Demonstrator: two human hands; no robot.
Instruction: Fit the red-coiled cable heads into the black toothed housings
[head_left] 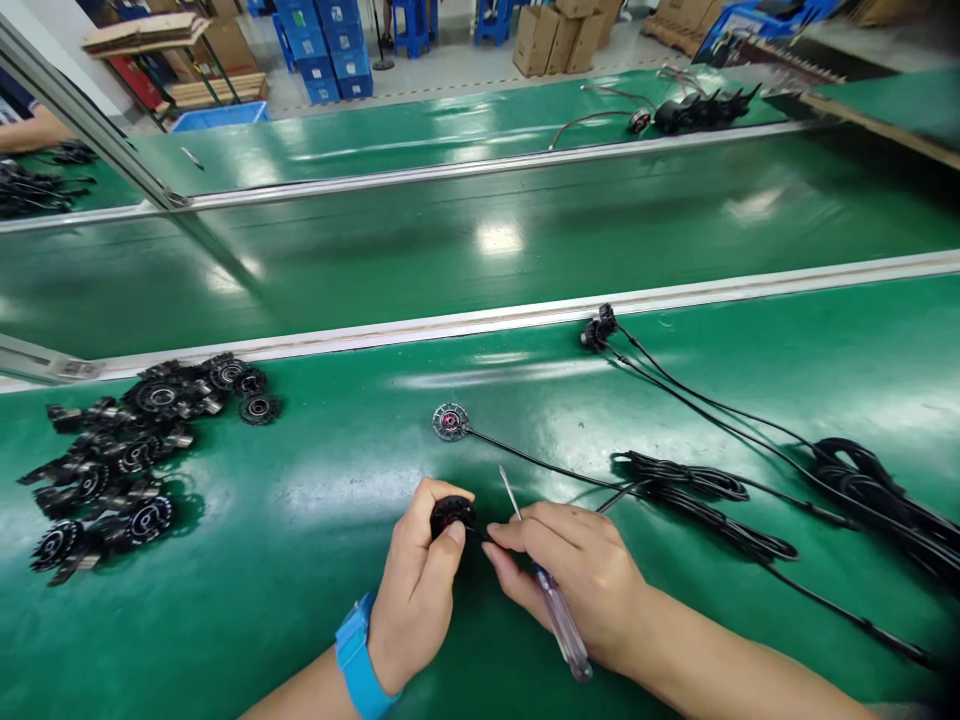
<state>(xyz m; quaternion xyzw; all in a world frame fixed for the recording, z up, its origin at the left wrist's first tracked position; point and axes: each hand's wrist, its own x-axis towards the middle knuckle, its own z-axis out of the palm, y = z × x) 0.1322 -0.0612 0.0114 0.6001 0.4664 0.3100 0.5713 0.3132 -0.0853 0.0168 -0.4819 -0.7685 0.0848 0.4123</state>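
black round motor [451, 513] sits pinched in the left hand [417, 590] above the green bench [300, 560]. the right hand [581, 575] pinches its wire and holds 1 screwdriver [551, 595], whose tip could slip and nick the wire.

- You are at an assembly line in a factory: a long green workbench [300, 560] runs beside a glossy green conveyor belt [480, 240] with metal rails.
- Batches of identical black round parts [127, 460] and bundled black cables [750, 500] lie on the bench (more sit across the belt).
- Behind you see stacked blue crates [326, 50], cardboard boxes [562, 35] and blue stools [412, 25].
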